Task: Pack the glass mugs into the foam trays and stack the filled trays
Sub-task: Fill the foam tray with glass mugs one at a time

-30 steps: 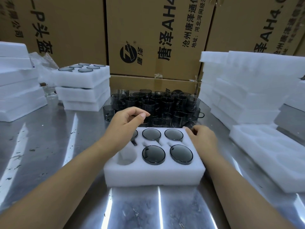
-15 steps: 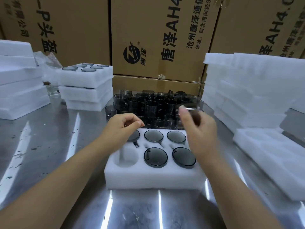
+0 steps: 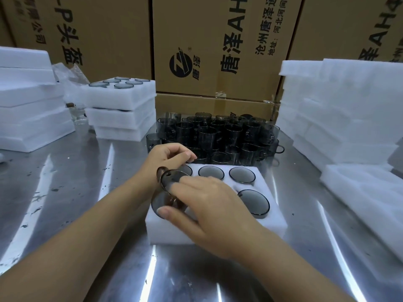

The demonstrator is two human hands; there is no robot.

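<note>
A white foam tray (image 3: 218,231) lies on the steel table in front of me, with smoky glass mugs seated in several of its holes. My right hand (image 3: 209,205) grips a tilted smoky glass mug (image 3: 169,192) over the tray's near-left hole, thumb at its lower rim. My left hand (image 3: 168,159) hovers over the tray's far-left corner with fingers curled, holding nothing I can see. Behind the tray stands a dense cluster of loose smoky mugs (image 3: 218,136).
A stack of filled foam trays (image 3: 122,110) stands at the back left, beside plain foam slabs (image 3: 28,99). Empty foam trays (image 3: 340,110) pile up on the right, one lying flat (image 3: 366,192) nearer me. Cardboard boxes (image 3: 218,40) wall the back.
My right hand took a mug from the cluster and brought it leftward and down over the tray's near-left hole. My left hand stayed near the tray's far-left corner.
</note>
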